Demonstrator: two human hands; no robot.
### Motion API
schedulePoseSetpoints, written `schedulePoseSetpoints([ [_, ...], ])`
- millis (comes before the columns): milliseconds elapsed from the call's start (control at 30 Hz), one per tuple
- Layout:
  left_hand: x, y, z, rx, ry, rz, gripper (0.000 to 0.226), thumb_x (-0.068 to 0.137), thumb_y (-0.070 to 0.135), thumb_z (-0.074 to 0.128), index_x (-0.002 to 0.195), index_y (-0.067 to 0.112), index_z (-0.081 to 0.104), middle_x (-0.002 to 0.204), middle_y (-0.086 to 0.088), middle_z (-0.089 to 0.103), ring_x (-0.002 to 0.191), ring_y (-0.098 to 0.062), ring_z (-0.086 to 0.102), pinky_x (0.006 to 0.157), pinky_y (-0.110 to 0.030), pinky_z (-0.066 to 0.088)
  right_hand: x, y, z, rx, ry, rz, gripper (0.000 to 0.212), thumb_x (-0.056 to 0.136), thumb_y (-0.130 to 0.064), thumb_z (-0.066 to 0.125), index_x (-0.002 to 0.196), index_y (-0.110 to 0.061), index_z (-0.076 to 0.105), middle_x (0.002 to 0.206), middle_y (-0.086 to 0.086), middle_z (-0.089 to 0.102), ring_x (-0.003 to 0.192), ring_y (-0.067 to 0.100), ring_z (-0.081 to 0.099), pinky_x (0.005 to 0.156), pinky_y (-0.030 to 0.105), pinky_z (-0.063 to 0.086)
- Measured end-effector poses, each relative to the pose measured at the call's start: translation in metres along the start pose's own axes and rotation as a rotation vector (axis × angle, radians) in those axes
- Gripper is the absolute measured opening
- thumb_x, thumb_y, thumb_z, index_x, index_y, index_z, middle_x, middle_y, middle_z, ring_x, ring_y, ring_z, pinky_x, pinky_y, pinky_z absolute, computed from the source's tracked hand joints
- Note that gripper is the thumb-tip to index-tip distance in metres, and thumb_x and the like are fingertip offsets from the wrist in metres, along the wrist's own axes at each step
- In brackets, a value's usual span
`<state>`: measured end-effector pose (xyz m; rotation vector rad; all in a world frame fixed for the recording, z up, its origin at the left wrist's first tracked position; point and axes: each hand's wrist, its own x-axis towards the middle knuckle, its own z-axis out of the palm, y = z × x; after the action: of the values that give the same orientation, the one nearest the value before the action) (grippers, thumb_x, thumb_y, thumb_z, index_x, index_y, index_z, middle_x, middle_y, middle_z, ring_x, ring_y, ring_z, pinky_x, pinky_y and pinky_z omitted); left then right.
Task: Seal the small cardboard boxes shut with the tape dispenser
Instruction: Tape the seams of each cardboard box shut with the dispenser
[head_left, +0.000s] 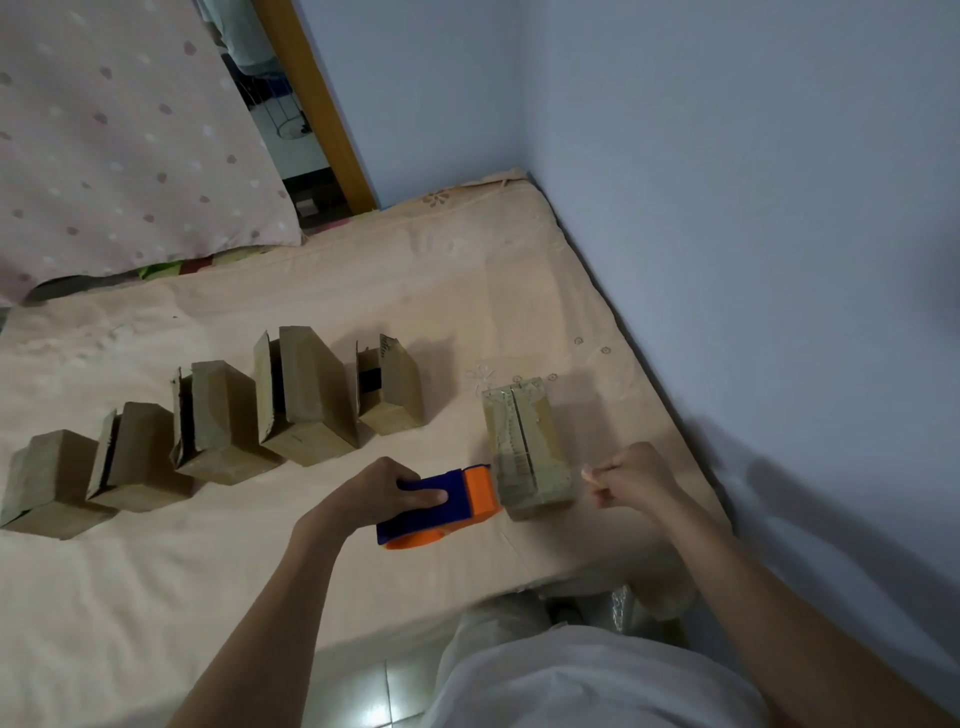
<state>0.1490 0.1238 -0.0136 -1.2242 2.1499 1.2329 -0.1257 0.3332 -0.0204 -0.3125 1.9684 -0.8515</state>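
On the peach bedsheet (311, 545) in front of you, your left hand (382, 491) is gripping the blue and orange tape dispenser (441, 506), fingers curled over its blue body, with its orange end sitting just beside the taped box (527, 449). That box is lying alone near the right edge of the mattress, a dark seam running down its top and clear tape glinting over it. Your right hand (631, 478) is hovering just right of the box with fingers curled in and thumb and forefinger pinched together; whether they are holding a tape end is too faint to tell. Five open boxes (306, 395) are standing in a slanting row to the left, well apart from the taped one, flaps gaping. Bare sheet is lying open between the row and you. A pale blue wall (753, 208) is closing off the right side, a spotted pink quilt (119, 135) is lying at the far left, and glossy floor tiles (374, 696) are showing below the mattress edge.
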Motion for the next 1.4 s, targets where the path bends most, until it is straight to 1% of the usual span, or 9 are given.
schedulePoseSetpoints([
  [133,0.003,0.000,0.007,-0.008,0.009,-0.023,0.037,0.083,0.064,0.066,0.095,0.029,0.067,0.090,0.011,0.074,0.084,-0.014,0.071,0.067,-0.020,0.053,0.004,-0.002,0.002,-0.034,0.021,-0.026,0.023,0.086,-0.016,0.079,0.069,-0.002,0.074,0.058,0.008,0.071,0.058,0.023,0.071,0.075,0.039,0.063],
  [267,0.003,-0.003,0.008,-0.005,0.016,-0.051,0.037,0.086,0.060,0.066,0.100,0.025,0.068,0.093,0.009,0.073,0.086,-0.014,0.070,0.065,-0.019,0.051,0.001,-0.004,0.007,-0.061,0.035,-0.028,0.021,0.087,-0.012,0.077,0.068,-0.005,0.072,0.051,0.003,0.067,0.048,0.017,0.064,0.060,0.027,0.060],
  [500,0.010,-0.003,0.009,0.002,0.001,-0.075,0.041,0.087,0.060,0.065,0.104,0.022,0.068,0.092,0.010,0.071,0.085,-0.015,0.069,0.063,-0.018,0.049,0.006,-0.003,0.006,-0.121,0.057,-0.050,0.017,0.088,-0.015,0.076,0.079,0.000,0.076,0.058,0.004,0.070,0.049,0.014,0.065,0.050,0.015,0.051],
  [600,0.012,-0.003,0.011,0.008,-0.018,-0.079,0.045,0.087,0.060,0.064,0.108,0.021,0.068,0.095,0.008,0.072,0.087,-0.015,0.069,0.066,-0.019,0.050,0.009,0.000,0.006,-0.138,0.053,-0.044,0.018,0.089,-0.016,0.076,0.076,-0.003,0.075,0.062,0.006,0.072,0.051,0.015,0.067,0.052,0.016,0.053],
  [733,0.016,-0.004,0.012,0.027,-0.032,-0.089,0.044,0.086,0.061,0.064,0.105,0.022,0.069,0.093,0.007,0.072,0.085,-0.015,0.069,0.065,-0.019,0.049,0.013,0.005,0.008,-0.154,0.043,-0.031,0.020,0.089,-0.017,0.076,0.073,-0.004,0.075,0.067,0.010,0.074,0.056,0.018,0.070,0.071,0.029,0.061],
  [900,0.022,-0.006,0.016,0.053,-0.036,-0.079,0.041,0.085,0.063,0.065,0.098,0.024,0.069,0.090,0.007,0.073,0.084,-0.014,0.070,0.068,-0.021,0.052,0.015,0.009,0.010,-0.144,0.041,-0.031,0.019,0.089,-0.016,0.076,0.072,-0.008,0.076,0.064,0.005,0.073,0.055,0.017,0.067,0.066,0.026,0.061],
  [1067,0.026,-0.006,0.019,0.067,-0.036,-0.073,0.038,0.085,0.062,0.064,0.096,0.026,0.068,0.089,0.007,0.073,0.083,-0.014,0.070,0.068,-0.021,0.051,0.022,0.014,0.010,-0.204,-0.002,-0.027,0.018,0.087,-0.027,0.077,0.076,-0.013,0.080,0.073,-0.001,0.076,0.068,0.021,0.071,0.081,0.038,0.061],
  [1233,0.030,-0.006,0.022,0.080,-0.034,-0.096,0.042,0.085,0.063,0.066,0.102,0.024,0.068,0.095,0.006,0.073,0.086,-0.014,0.069,0.071,-0.023,0.053,0.029,0.015,0.011,-0.297,-0.050,-0.011,0.022,0.090,-0.037,0.072,0.086,-0.017,0.080,0.093,0.004,0.078,0.083,0.020,0.071,0.074,0.026,0.052],
  [1400,0.032,-0.004,0.023,0.094,-0.032,-0.098,0.045,0.084,0.064,0.065,0.103,0.024,0.068,0.095,0.006,0.072,0.086,-0.013,0.068,0.071,-0.022,0.053,0.031,0.017,0.013,-0.362,-0.037,-0.035,0.032,0.092,-0.042,0.068,0.101,-0.014,0.080,0.103,0.005,0.076,0.099,0.020,0.070,0.086,0.028,0.052],
])
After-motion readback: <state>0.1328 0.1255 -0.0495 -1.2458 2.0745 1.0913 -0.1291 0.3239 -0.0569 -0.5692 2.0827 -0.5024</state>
